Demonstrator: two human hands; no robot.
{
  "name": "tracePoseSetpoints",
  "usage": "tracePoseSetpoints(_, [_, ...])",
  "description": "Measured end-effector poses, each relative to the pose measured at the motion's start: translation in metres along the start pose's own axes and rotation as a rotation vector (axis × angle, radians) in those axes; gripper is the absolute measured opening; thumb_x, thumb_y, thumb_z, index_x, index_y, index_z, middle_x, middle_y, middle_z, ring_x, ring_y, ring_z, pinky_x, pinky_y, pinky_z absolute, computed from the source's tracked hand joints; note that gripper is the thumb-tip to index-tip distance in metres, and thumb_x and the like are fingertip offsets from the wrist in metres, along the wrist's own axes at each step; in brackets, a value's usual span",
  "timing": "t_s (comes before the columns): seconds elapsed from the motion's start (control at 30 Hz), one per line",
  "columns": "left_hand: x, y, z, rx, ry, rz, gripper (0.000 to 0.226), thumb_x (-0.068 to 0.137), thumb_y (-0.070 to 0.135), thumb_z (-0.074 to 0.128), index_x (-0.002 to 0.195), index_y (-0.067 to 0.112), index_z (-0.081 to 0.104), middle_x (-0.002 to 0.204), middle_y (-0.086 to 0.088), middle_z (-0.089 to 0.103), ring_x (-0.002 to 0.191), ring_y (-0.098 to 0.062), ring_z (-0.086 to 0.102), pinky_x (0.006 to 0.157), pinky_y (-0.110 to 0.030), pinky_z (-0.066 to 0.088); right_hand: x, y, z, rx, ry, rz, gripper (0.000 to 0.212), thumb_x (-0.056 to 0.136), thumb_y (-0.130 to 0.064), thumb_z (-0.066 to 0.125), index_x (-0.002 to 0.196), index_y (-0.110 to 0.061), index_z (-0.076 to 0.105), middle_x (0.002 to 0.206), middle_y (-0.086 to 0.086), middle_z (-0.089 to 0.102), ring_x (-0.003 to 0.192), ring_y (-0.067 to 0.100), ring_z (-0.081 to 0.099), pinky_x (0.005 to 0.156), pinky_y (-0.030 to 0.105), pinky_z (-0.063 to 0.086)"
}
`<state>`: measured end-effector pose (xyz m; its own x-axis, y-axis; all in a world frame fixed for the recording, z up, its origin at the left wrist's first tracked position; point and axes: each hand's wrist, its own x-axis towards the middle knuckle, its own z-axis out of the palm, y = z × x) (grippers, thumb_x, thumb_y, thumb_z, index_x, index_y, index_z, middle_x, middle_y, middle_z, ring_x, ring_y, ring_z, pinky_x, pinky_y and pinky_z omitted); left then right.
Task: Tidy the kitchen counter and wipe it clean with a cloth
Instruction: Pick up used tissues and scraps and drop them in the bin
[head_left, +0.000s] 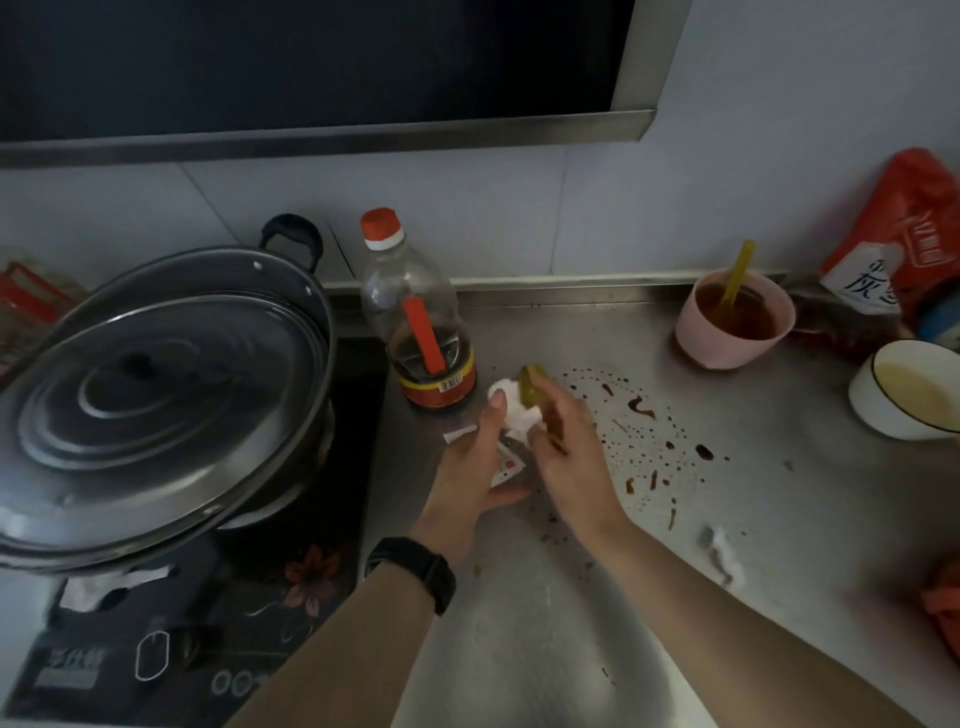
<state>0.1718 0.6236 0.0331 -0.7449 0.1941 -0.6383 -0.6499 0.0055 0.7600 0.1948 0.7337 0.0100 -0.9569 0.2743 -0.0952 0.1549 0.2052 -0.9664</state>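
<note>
On the steel counter (779, 493), my two hands meet just right of the sauce bottle (421, 322). My left hand (472, 467), with a black band on the wrist, holds a crumpled white tissue (511, 415) with the thumb on top. A small white packet with red print (506, 465) lies under its fingers. My right hand (569, 452) grips a small yellow-green plastic piece (532, 387) against the tissue. Dark sauce splatter (649, 441) spreads over the counter right of my hands.
A large lidded steel pot (156, 384) sits on a black induction cooker (208, 623) at left. At back right stand a pink cup with a yellow spoon (735, 327), a white bowl (914, 389) and a red bag (904, 234). A tissue scrap (722, 551) and an orange cloth (945, 608) lie near right.
</note>
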Motion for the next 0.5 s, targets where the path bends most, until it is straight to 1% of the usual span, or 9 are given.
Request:
tracePoseSetpoints(0.07, [0.001, -0.005, -0.002, -0.032, -0.050, 0.037, 0.054, 0.083, 0.062, 0.056, 0.113, 0.019, 0.069, 0.113, -0.006, 0.071, 0.104, -0.019, 0.068, 0.084, -0.042, 0.058, -0.003, 0.002, -0.001, 0.077, -0.062, 0.003, 0.047, 0.091, -0.002, 0.055, 0.132, -0.023, 0.048, 0.115, -0.009, 0.061, 0.101, -0.002, 0.061, 0.081, 0.010, 0.049])
tracePoseSetpoints(0.13, [0.004, -0.010, -0.004, -0.096, 0.004, 0.044, 0.042, 0.090, 0.042, 0.059, 0.115, 0.009, 0.065, 0.111, -0.013, 0.071, 0.101, -0.022, 0.069, 0.085, -0.042, 0.058, -0.002, 0.001, -0.003, 0.113, -0.125, 0.020, 0.031, 0.092, -0.008, 0.055, 0.120, -0.022, 0.058, 0.101, -0.009, 0.068, 0.091, -0.002, 0.065, 0.074, 0.013, 0.051])
tracePoseSetpoints(0.17, [0.005, -0.013, -0.006, -0.124, 0.054, 0.043, 0.035, 0.092, 0.031, 0.059, 0.117, 0.005, 0.063, 0.111, -0.015, 0.070, 0.099, -0.024, 0.070, 0.084, -0.042, 0.058, 0.000, 0.001, -0.004, 0.091, -0.132, 0.020, 0.022, 0.095, -0.015, 0.053, 0.113, -0.022, 0.063, 0.097, -0.010, 0.069, 0.088, -0.001, 0.065, 0.073, 0.013, 0.050])
tracePoseSetpoints(0.2, [0.008, -0.014, -0.008, -0.136, 0.107, 0.035, 0.031, 0.094, 0.022, 0.057, 0.119, 0.004, 0.061, 0.111, -0.016, 0.070, 0.097, -0.025, 0.070, 0.082, -0.041, 0.059, 0.004, 0.003, -0.004, 0.043, -0.107, 0.020, 0.019, 0.097, -0.023, 0.050, 0.107, -0.022, 0.066, 0.095, -0.010, 0.070, 0.087, 0.000, 0.065, 0.073, 0.015, 0.050])
tracePoseSetpoints(0.23, [0.009, -0.016, -0.009, -0.142, 0.150, 0.024, 0.030, 0.095, 0.016, 0.056, 0.122, 0.004, 0.059, 0.111, -0.016, 0.069, 0.098, -0.026, 0.069, 0.081, -0.040, 0.059, 0.010, 0.009, -0.004, -0.065, -0.051, 0.024, 0.020, 0.098, -0.030, 0.048, 0.104, -0.022, 0.065, 0.094, -0.009, 0.068, 0.087, 0.004, 0.064, 0.075, 0.020, 0.050])
tracePoseSetpoints(0.3, [0.013, -0.017, -0.013, -0.138, 0.213, 0.001, 0.033, 0.095, 0.013, 0.055, 0.127, 0.006, 0.055, 0.115, -0.014, 0.066, 0.100, -0.026, 0.067, 0.079, -0.039, 0.059, 0.025, 0.022, -0.006, -0.455, 0.079, 0.028, 0.025, 0.095, -0.036, 0.052, 0.109, -0.019, 0.061, 0.101, -0.001, 0.062, 0.095, 0.015, 0.059, 0.082, 0.030, 0.048])
tracePoseSetpoints(0.37, [0.014, -0.018, -0.014, -0.116, 0.252, -0.013, 0.035, 0.095, 0.013, 0.055, 0.130, 0.008, 0.053, 0.117, -0.014, 0.064, 0.101, -0.026, 0.066, 0.074, -0.037, 0.059, 0.036, 0.033, -0.006, -0.794, 0.130, 0.081, 0.042, 0.089, -0.043, 0.057, 0.118, -0.012, 0.056, 0.113, 0.008, 0.056, 0.106, 0.025, 0.052, 0.091, 0.037, 0.044])
tracePoseSetpoints(0.43, [0.013, -0.019, -0.015, -0.112, 0.272, -0.004, 0.036, 0.095, 0.013, 0.054, 0.130, 0.008, 0.052, 0.117, -0.014, 0.064, 0.101, -0.026, 0.066, 0.069, -0.035, 0.059, 0.041, 0.039, -0.006, -0.921, 0.098, 0.144, 0.054, 0.085, -0.049, 0.060, 0.122, -0.011, 0.051, 0.119, 0.011, 0.050, 0.112, 0.029, 0.047, 0.095, 0.039, 0.040])
tracePoseSetpoints(0.5, [0.009, -0.020, -0.015, -0.113, 0.283, 0.006, 0.034, 0.096, 0.013, 0.054, 0.129, 0.010, 0.051, 0.117, -0.012, 0.063, 0.100, -0.024, 0.065, 0.065, -0.031, 0.057, 0.044, 0.043, -0.004, -0.967, 0.067, 0.162, 0.054, 0.084, -0.050, 0.060, 0.121, -0.013, 0.049, 0.120, 0.012, 0.046, 0.112, 0.030, 0.046, 0.095, 0.040, 0.038])
